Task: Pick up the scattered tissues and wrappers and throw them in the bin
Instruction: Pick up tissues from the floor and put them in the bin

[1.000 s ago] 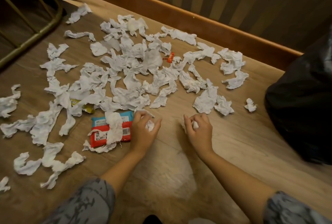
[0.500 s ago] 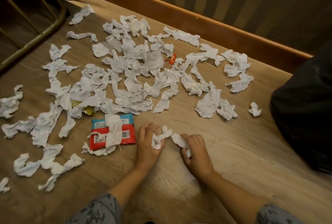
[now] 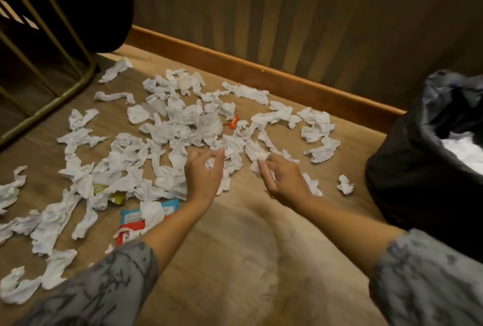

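Several crumpled white tissues (image 3: 180, 127) lie scattered across the wooden floor. My left hand (image 3: 205, 176) is curled around a small wad of tissue at the pile's near edge. My right hand (image 3: 283, 178) pinches a tissue piece over more tissues. A red and blue wrapper (image 3: 130, 217) lies half under a tissue by my left forearm. A small orange wrapper (image 3: 233, 122) sits mid-pile, and a yellow-green wrapper (image 3: 100, 189) peeks out at the left. The bin (image 3: 407, 169), lined with a black bag, stands at the right with white tissues inside.
A wooden skirting board (image 3: 261, 75) and a striped wall run along the back. A brass-coloured metal frame (image 3: 52, 98) stands at the far left beside a dark object. One lone tissue ball (image 3: 345, 184) lies near the bin.
Both hands moved forward from the bare floor into the tissue pile, each still holding tissue. The view tilted up and right, bringing the bin's opening into sight.
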The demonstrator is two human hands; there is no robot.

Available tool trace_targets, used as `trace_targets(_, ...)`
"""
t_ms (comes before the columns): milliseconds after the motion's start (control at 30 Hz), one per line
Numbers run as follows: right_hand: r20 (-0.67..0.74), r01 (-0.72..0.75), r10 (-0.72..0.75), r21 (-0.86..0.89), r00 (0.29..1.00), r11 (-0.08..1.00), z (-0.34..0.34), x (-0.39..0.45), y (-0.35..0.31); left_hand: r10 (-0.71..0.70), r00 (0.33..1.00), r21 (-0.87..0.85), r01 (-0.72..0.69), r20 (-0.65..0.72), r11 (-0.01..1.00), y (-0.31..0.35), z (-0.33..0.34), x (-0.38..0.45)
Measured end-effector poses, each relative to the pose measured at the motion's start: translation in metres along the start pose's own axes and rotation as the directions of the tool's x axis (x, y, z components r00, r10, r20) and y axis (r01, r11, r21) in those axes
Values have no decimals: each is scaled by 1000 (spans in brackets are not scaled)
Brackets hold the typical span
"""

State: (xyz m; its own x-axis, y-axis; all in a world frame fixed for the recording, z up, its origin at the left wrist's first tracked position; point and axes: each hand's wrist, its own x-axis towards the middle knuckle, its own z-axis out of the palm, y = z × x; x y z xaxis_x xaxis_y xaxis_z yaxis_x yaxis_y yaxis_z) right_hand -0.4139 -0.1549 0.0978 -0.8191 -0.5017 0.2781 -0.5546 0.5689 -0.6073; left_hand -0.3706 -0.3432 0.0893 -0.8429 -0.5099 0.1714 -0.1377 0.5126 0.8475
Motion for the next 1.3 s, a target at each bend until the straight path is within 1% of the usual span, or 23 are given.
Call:
trace_targets(67, 90, 227, -216, -147, 972, 963, -44, 28, 1, 71, 997, 0, -71, -15, 997, 31, -2, 24)
trace_targets(100, 146, 312, -286, -210, 947, 926, -67, 40, 1, 135, 991, 13, -135, 8, 991, 47, -3, 34)
trace_targets(133, 191, 358, -316, -253, 929, 899, -90, 49, 0, 191, 981, 22, -192, 40, 981, 62, -2, 42)
trace_targets(167, 208, 370, -320, -285, 924, 884, -111, 55, -1, 230, 969, 10, -232, 86, 973, 77, -1, 48)
trace_targets(200, 199, 371, -321, -312, 926, 875, -131, 58, -1, 234, 962, -8, -235, 144, 972, 93, 2, 52)
trace_targets(267, 85, 351, -344, -354, 935, 867, -162, 56, 3, 229, 931, -49, -224, 286, 973, 126, 10, 54)
trace_targets(333, -113, 279, -334, -344, 936, 897, -184, 50, 10, 301, 877, 1, -325, 375, 946, 156, 23, 54)
trace_targets(400, -309, 163, -237, -248, 921, 955, -203, 40, 18, 332, 835, 35, -386, 439, 922, 186, 41, 52)
trace_targets(433, -397, 115, -190, -204, 898, 972, -212, 35, 23, 333, 818, 32, -393, 469, 919, 200, 52, 51)
trace_targets(500, -530, 42, -131, -178, 838, 983, -230, 24, 37, 354, 796, -4, -404, 491, 915, 230, 77, 45)
trace_targets(533, -571, 7, -105, -171, 814, 985, -239, 18, 45, 363, 798, -34, -397, 481, 917, 245, 92, 41)
trace_targets(567, -606, -26, -78, -160, 792, 987, -250, 11, 54, 358, 808, -83, -362, 468, 928, 260, 107, 35)
trace_targets(633, -672, -90, -18, -126, 740, 988, -271, -7, 71, 294, 832, -232, -205, 471, 951, 290, 141, 19)
trace_targets(700, -743, -165, 69, -57, 666, 985, -291, -28, 85, 248, 829, -378, -49, 501, 925, 317, 176, -2)
trace_targets(767, -779, -249, 180, 32, 600, 968, -304, -49, 100, 240, 816, -453, 30, 526, 891, 338, 207, -22)
trace_targets(833, -764, -354, 320, 128, 561, 926, -312, -67, 112, 242, 792, -469, 63, 561, 881, 352, 232, -41)
trace_targets(933, -687, -445, 508, 290, 520, 848, -315, -82, 127, 283, 777, -451, 2, 563, 893, 353, 259, -57)
trace_targets(1000, -673, -462, 528, 299, 518, 835, -314, -84, 130, 328, 787, -433, -86, 522, 897, 345, 265, -57)
trace_targets(1067, -679, -442, 500, 278, 537, 853, -313, -80, 123, 372, 811, -432, -166, 452, 886, 334, 259, -52)
trace_targets(1133, -680, -375, 437, 249, 589, 893, -310, -70, 110, 418, 833, -463, -228, 363, 857, 321, 243, -43)
trace_targets(1200, -681, -271, 341, 212, 648, 939, -299, -57, 91, 450, 847, -460, -292, 282, 839, 301, 223, -31)
trace_targets(1267, -664, -146, 230, 180, 712, 973, -275, -42, 73, 454, 860, -403, -341, 231, 850, 272, 203, -17)
trace_targets(1300, -632, -95, 182, 169, 753, 981, -259, -34, 64, 439, 870, -358, -346, 224, 867, 256, 193, -11)
